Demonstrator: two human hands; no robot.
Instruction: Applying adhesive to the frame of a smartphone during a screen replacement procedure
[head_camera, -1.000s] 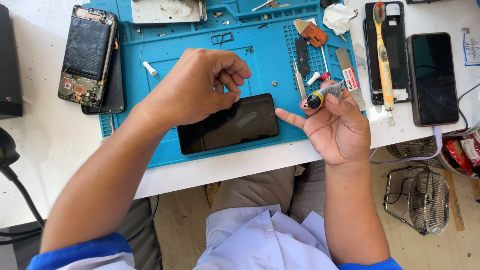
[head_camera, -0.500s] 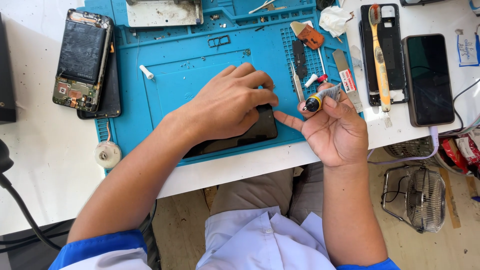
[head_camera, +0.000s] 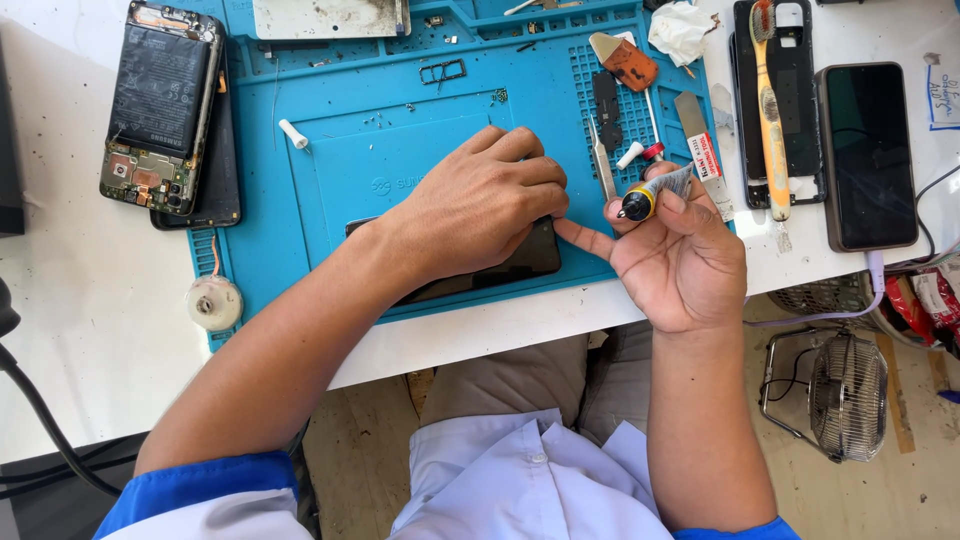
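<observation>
A black phone (head_camera: 520, 262) lies flat on the blue repair mat (head_camera: 300, 210), mostly covered by my left hand (head_camera: 480, 200), which presses down on it with its fingers curled over the phone's right end. My right hand (head_camera: 675, 250) sits just right of the phone, gripping a small glue tube with a yellow and black tip (head_camera: 650, 195). Its index finger points left and touches the phone's right edge.
An opened phone with its battery showing (head_camera: 160, 105) lies at the mat's left. Tweezers (head_camera: 603, 170), a pry tool (head_camera: 625, 62) and small screws sit on the mat. Right of it are a toothbrush (head_camera: 770, 110) and another phone (head_camera: 868, 155). A small fan (head_camera: 845, 395) stands on the floor.
My left hand dropped onto the phone and slid to its right end, covering it. My right hand kept the tube and stayed beside the phone's edge.
</observation>
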